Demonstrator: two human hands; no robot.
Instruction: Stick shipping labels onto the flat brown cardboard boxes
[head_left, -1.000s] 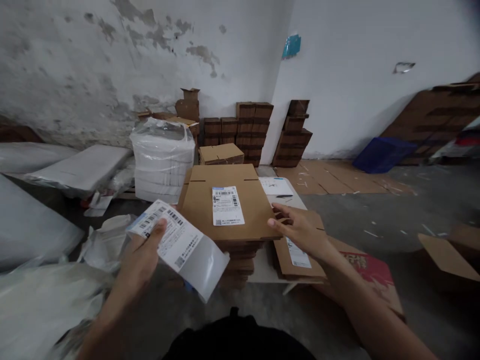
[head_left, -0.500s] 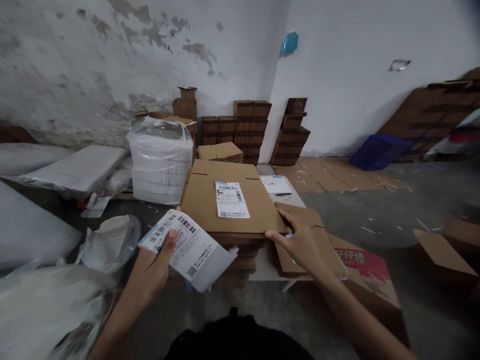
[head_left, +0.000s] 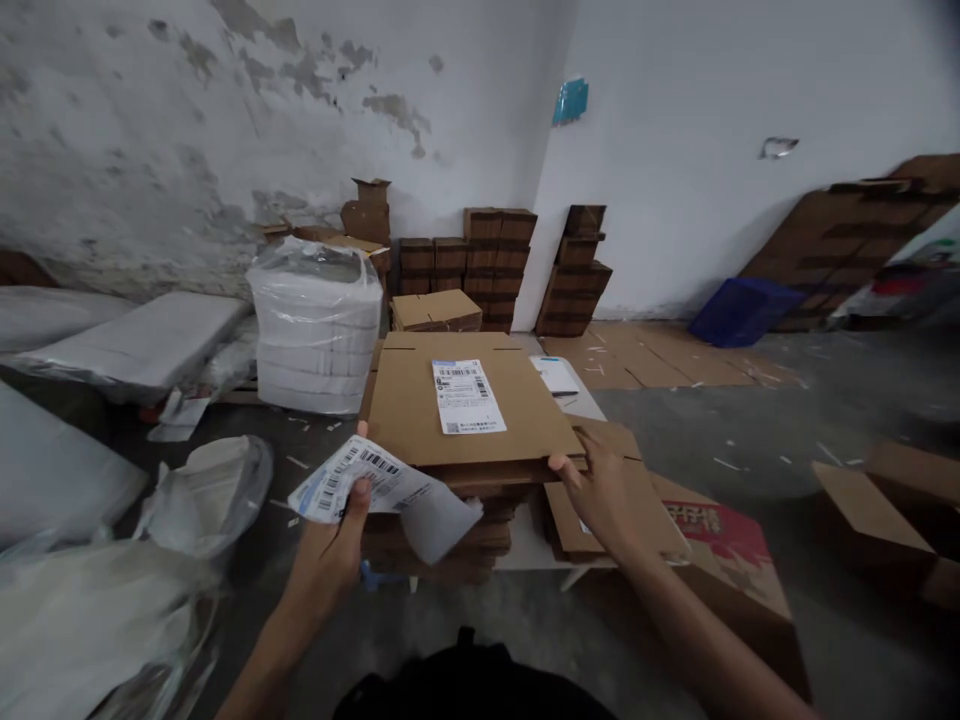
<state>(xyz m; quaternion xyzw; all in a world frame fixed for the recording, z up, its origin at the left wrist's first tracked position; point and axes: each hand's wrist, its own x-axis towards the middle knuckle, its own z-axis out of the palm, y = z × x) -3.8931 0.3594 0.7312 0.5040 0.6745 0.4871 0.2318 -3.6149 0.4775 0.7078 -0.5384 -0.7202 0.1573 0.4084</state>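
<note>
Our left hand [head_left: 331, 548] pinches a label strip [head_left: 381, 478], our right hand [head_left: 606, 495] grips the labelled carton [head_left: 519, 402]: seemingly handling, calling for level support.

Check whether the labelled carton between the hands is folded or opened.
Folded flat: the labelled carton shows as a thin slab, no raised flaps.

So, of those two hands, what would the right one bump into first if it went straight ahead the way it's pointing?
The right hand would most likely meet the labelled cardboard first: it is at that sheet's near right corner, seemingly touching, though depth is hard to judge.
</note>
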